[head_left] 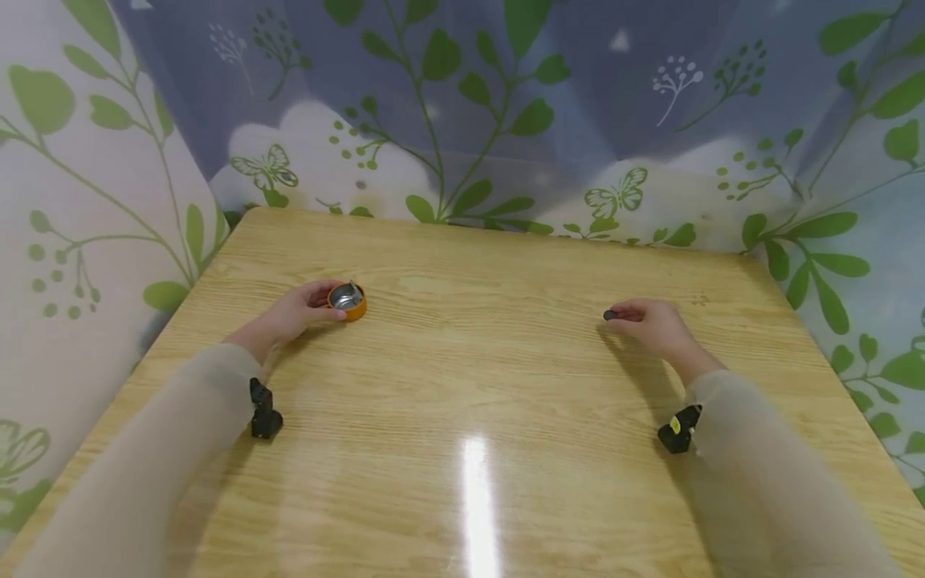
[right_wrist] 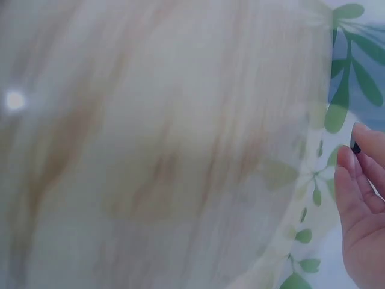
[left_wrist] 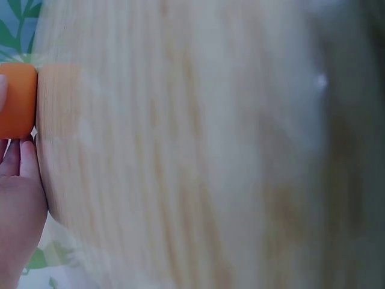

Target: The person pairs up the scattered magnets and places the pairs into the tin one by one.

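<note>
On the left side of the wooden table, my left hand grips a small round orange container between thumb and fingers. Its inside is shiny silver metal, with a small metal piece standing up at the rim. In the left wrist view the orange wall sits right at the tabletop, with fingers behind and below it. Toward the right, my right hand pinches a small dark disc-like piece between thumb and fingertips, close over the table. Only a dark sliver of it shows in the right wrist view.
The wood-grain table spreads between and in front of both hands, with a bright light reflection near its front. Curtains with leaf prints hang behind it and at both sides. Small black devices are strapped at the wrists.
</note>
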Motion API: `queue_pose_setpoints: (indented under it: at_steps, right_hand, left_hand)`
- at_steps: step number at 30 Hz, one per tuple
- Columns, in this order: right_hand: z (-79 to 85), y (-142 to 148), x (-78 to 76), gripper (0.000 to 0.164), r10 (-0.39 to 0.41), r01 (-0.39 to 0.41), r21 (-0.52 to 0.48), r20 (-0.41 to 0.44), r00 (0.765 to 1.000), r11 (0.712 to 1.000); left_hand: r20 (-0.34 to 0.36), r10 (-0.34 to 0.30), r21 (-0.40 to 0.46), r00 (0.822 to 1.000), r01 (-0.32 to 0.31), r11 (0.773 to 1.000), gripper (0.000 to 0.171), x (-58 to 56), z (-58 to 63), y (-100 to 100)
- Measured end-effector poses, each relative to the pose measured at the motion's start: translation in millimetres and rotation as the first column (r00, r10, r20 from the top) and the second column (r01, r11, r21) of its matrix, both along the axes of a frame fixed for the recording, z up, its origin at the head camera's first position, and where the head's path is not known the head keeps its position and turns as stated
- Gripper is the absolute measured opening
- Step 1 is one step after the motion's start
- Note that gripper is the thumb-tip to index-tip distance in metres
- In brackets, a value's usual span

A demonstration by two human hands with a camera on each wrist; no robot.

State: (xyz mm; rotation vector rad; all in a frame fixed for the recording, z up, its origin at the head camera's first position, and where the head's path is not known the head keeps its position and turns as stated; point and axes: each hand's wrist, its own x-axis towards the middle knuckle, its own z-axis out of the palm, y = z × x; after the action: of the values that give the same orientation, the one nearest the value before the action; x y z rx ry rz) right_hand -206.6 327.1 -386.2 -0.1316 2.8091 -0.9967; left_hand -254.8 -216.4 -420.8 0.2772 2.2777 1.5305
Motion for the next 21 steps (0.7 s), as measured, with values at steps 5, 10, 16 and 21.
queue_pose_setpoints:
  at_steps: [5, 10, 16, 21]
  right_hand:
    - [2.4, -13.2, -1.6, 0.04, 0.011, -0.011, -0.005, -0.008, 1.0, 1.0]
    - [2.9, -24.7, -2.3, 0.039, 0.003, -0.003, -0.033, -0.016, 1.0, 0.999]
    - [1.4, -36.8, -3.3, 0.038, -0.019, 0.017, -0.102, -0.02, 1.0, 0.995]
    - [-1.1, -47.2, -6.0, 0.039, -0.014, 0.012, -0.161, -0.012, 1.0, 0.987]
  left_hand:
    - [0.007, 0.013, 0.003, 1.0, -0.013, 1.0, 0.066, -0.4, -1.7, 0.0]
    - [0.004, 0.015, 0.003, 1.0, -0.015, 1.0, 0.067, -0.6, -2.0, -0.7]
    - [0.01, 0.01, 0.002, 1.0, -0.01, 1.0, 0.067, -0.2, -1.2, -1.1]
    - [0.016, 0.004, 0.005, 1.0, -0.004, 1.0, 0.067, 1.2, 1.2, -1.0]
